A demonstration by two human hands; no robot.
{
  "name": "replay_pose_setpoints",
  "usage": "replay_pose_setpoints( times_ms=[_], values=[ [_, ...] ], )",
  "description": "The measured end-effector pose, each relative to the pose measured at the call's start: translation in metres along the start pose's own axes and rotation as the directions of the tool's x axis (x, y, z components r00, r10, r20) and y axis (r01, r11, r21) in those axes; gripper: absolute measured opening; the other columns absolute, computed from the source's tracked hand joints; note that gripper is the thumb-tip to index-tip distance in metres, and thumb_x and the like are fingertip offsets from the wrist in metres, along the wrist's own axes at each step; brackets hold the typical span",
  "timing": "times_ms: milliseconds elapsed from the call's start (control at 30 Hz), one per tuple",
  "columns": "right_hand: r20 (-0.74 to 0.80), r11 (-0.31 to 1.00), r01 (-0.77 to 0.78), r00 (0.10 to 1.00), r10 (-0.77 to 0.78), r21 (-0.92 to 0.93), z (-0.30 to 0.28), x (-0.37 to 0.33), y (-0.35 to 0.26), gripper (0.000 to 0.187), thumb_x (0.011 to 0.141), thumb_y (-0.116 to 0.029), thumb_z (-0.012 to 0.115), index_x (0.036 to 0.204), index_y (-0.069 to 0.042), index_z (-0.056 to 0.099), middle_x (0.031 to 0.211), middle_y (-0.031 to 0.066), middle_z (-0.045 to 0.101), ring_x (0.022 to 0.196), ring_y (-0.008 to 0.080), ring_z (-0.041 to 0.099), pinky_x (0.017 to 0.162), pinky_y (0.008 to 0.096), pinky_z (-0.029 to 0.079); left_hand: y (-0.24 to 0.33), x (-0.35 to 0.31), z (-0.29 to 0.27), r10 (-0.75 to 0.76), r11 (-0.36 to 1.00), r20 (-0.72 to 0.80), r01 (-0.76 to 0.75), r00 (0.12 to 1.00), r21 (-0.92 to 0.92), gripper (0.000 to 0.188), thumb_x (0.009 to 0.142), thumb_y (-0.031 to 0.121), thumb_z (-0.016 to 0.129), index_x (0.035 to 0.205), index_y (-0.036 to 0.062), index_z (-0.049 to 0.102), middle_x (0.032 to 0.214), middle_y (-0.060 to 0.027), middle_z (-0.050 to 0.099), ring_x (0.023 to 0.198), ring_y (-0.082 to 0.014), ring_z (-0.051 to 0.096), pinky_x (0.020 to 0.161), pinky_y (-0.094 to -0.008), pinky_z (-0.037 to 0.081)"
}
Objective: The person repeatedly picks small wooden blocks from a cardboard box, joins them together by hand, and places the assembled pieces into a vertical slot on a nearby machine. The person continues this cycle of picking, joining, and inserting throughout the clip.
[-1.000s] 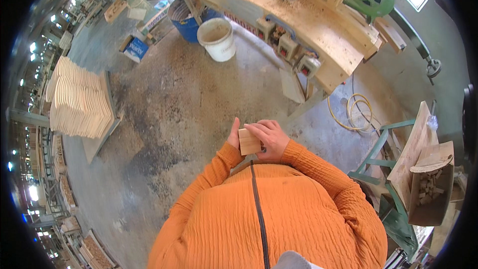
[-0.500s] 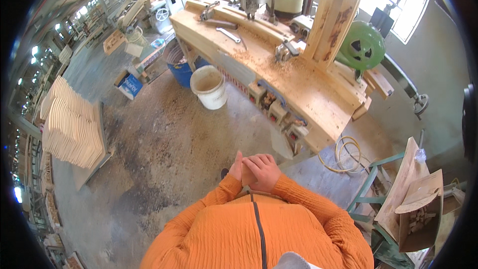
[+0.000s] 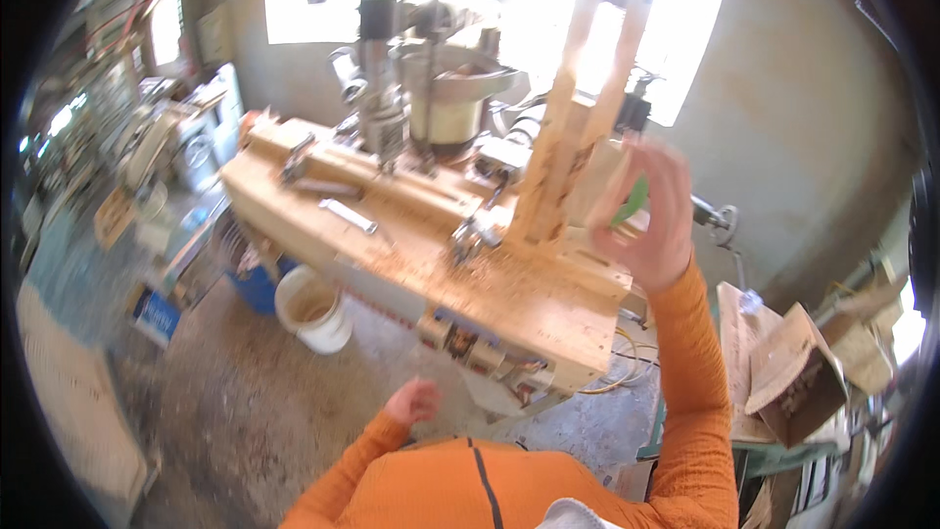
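Note:
My right hand [image 3: 651, 225] is raised at the end of an outstretched arm, in front of the right end of the wooden workbench [image 3: 558, 318]. Its fingers curve round and are smeared by motion. A blurred tan patch shows by the fingertips, and I cannot make out whether it is something held. Part of a green wheel [image 3: 634, 200] shows through the gap in the hand. Low in front of my body, my left hand [image 3: 413, 402] is apart from the bench, its fingers loosely bent and seemingly holding nothing.
On the bench lie a wrench [image 3: 348, 216], a metal clamp [image 3: 472, 238] and wood shavings, below a drill-like machine [image 3: 384, 118]. Wooden posts [image 3: 558, 152] rise at its right. A white bucket [image 3: 315, 312] stands on the floor. At right is a cardboard box [image 3: 798, 382].
My hands were together before my chest and have parted. The right one has swung up and forward to the right; the left has dropped away leftward. The view has tilted up toward the window.

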State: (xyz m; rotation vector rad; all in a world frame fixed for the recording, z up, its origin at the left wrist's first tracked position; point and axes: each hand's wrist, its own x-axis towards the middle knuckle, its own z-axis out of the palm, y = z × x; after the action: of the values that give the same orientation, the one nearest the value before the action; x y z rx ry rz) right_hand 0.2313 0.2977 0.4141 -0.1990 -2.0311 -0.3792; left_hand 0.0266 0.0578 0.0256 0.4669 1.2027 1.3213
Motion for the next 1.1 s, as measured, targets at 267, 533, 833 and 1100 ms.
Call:
replay_pose_setpoints(
  times_ms=[267, 533, 833, 1100],
  values=[
    [-0.144, 0.755, -0.051, 0.988, -0.059, -0.654, -0.006, 0.196, 0.091, 0.068, 0.069, -0.019, 0.077, 0.131, -0.015, 0.048, 0.127, 0.0042, 0.053, 0.120, 0.0268, 0.048, 0.100, 0.0456, 0.038, -0.004, 0.020, -0.047, -0.165, 0.953, -0.031, 0.167, 0.986, 0.251, 0.048, 0.091, 0.039, 0.061, 0.121, 0.0022, 0.055, 0.102, -0.0072, 0.064, 0.084, -0.0190, 0.063, 0.073, -0.0334, 0.051],
    [0.016, 0.369, -0.140, 0.921, 0.389, -0.919, 0.031, 0.270, 0.104, 0.065, 0.081, -0.029, 0.069, 0.139, -0.018, 0.042, 0.134, -0.0009, 0.048, 0.128, 0.0176, 0.041, 0.106, 0.0485, 0.031, 0.008, 0.040, -0.075, -0.115, 0.927, 0.001, 0.107, 0.993, 0.359, 0.050, 0.089, 0.037, 0.065, 0.121, -0.0007, 0.056, 0.102, -0.0099, 0.064, 0.086, -0.0175, 0.062, 0.073, -0.0314, 0.050],
    [0.060, 0.352, -0.107, 0.900, 0.432, -0.930, 0.048, 0.277, 0.110, 0.063, 0.083, -0.017, 0.068, 0.139, -0.018, 0.039, 0.136, -0.0016, 0.047, 0.130, 0.0164, 0.042, 0.109, 0.0482, 0.031, 0.002, 0.059, -0.099, -0.211, 0.879, 0.114, 0.138, 0.971, 0.457, 0.053, 0.090, 0.039, 0.065, 0.124, 0.0007, 0.055, 0.109, -0.0128, 0.066, 0.098, -0.0237, 0.066, 0.079, -0.0362, 0.054],
    [0.195, 0.351, -0.003, 0.826, 0.529, -0.937, 0.056, 0.265, 0.105, 0.075, 0.078, -0.020, 0.071, 0.144, -0.020, 0.035, 0.142, 0.0017, 0.042, 0.131, 0.0241, 0.039, 0.110, 0.0492, 0.028, 0.000, 0.071, -0.097, -0.259, 0.853, 0.196, 0.129, 0.946, 0.505, 0.054, 0.087, 0.041, 0.066, 0.125, 0.0028, 0.056, 0.106, -0.0115, 0.066, 0.094, -0.0208, 0.065, 0.080, -0.0341, 0.052]
  ],
)
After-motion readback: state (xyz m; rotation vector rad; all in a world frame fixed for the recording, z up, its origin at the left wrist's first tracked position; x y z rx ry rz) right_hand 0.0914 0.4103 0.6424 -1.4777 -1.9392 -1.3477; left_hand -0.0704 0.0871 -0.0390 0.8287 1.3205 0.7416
